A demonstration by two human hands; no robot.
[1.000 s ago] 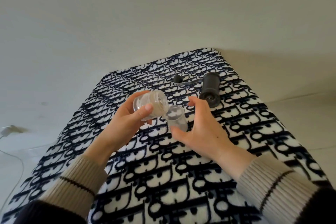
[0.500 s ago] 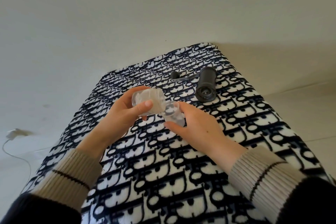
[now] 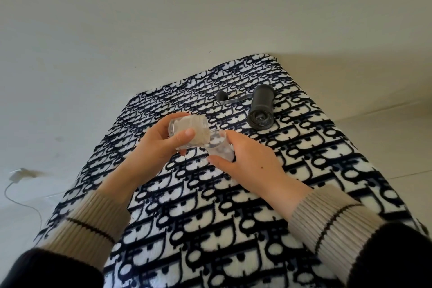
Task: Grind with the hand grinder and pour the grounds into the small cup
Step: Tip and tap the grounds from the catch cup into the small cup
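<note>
My left hand [image 3: 161,147] grips a clear grounds jar [image 3: 190,130], tipped on its side with its mouth to the right. Pale grounds lie along its lower wall. My right hand [image 3: 252,163] holds a small clear cup [image 3: 219,148] upright just below the jar's mouth, and the two rims touch. The black hand grinder body [image 3: 260,107] lies on its side farther back on the right, its open end facing me. Its crank handle [image 3: 228,98] with a black knob lies to the left of it.
Everything sits over a black-and-white patterned blanket [image 3: 210,217] that covers a narrow surface. Pale floor surrounds it. A white charger with a cable [image 3: 16,176] lies on the floor at the left.
The jar has tipped further over and its mouth has come down against the cup's rim. Both hands have drawn closer together.
</note>
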